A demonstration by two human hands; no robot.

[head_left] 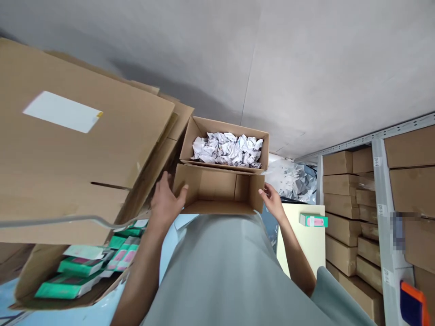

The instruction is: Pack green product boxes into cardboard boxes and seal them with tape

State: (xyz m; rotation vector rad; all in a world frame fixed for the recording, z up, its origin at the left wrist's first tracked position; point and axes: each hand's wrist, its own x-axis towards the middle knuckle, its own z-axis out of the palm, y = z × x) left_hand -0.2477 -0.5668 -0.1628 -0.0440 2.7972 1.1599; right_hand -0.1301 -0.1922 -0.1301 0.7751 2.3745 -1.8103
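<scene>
An open cardboard box with a bare inside stands directly in front of my body. At its left side is my left hand, fingers spread and thumb lying over the left wall. My right hand has its thumb and bent fingers at the edge of the right wall, seemingly gripping it. The fingertips behind that wall are partly hidden. Just beyond, touching the far rim, is a second cardboard box filled with crumpled white paper.
Large flattened cartons lean at the left. Below them, a carton holds several green-and-white packs. On the right, a green-and-pink pack lies on a pale surface, beside a metal shelf of boxes. A wall rises behind.
</scene>
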